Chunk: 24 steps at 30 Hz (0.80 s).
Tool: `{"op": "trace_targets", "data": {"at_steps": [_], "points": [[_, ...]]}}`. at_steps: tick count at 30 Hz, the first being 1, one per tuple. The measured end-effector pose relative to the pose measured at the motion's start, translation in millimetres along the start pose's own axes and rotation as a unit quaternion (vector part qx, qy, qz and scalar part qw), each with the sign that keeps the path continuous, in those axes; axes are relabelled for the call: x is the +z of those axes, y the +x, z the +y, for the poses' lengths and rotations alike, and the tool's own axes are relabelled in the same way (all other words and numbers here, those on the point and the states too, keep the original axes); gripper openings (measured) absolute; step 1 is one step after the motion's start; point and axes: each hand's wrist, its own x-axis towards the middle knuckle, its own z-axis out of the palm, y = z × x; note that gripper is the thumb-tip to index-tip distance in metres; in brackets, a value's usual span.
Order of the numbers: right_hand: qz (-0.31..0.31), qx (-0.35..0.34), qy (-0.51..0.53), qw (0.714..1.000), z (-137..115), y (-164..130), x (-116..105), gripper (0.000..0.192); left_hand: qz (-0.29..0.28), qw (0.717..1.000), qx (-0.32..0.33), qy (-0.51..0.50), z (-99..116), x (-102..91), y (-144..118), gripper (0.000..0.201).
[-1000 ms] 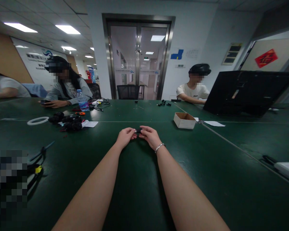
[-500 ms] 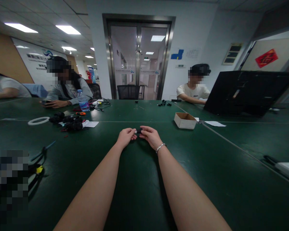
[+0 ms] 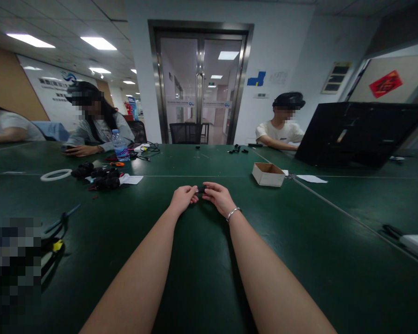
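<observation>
— So, start with the big picture: what is different from a second ago?

— Hardly anything. The green surface [image 3: 202, 260] fills the view as before, and both forearms stretch out over its middle from the near edge. The open laptop [image 3: 355, 132] at far right, the cardboard box [image 3: 267, 174] just right of centre, and the heap of black parts [image 3: 99, 177] with the white ring [image 3: 55, 175] at far left all sit where they were.

— And the people across the way?

— One person sits at far left beside a water bottle [image 3: 119, 145], another at far right behind the laptop. Their hands stay well apart from the wearer's.

— Now the hands themselves.

— The left hand [image 3: 183, 198] and the right hand [image 3: 220, 197], which wears a bracelet at the wrist, meet fingertip to fingertip. Both have crept a touch farther out over the surface, no more. Each is pinched narrow on an end of the small black part [image 3: 201, 189], which sits between them just above the surface, in the middle of the scene.

— So what does the stillness tell you?

— I judge the work is fine fingertip handling of that part, not any carrying or reaching. What the part is, I cannot tell; it is too small and dark.
</observation>
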Motion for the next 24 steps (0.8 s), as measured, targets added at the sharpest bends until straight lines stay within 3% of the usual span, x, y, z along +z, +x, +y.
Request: {"op": "trace_targets", "data": {"at_steps": [24], "points": [[-0.012,-0.003,0.008,1.000,-1.8,-2.2,1.0,0.026,-0.005,1.000,-0.005,0.025,-3.9,0.4,2.8,0.041]]}}
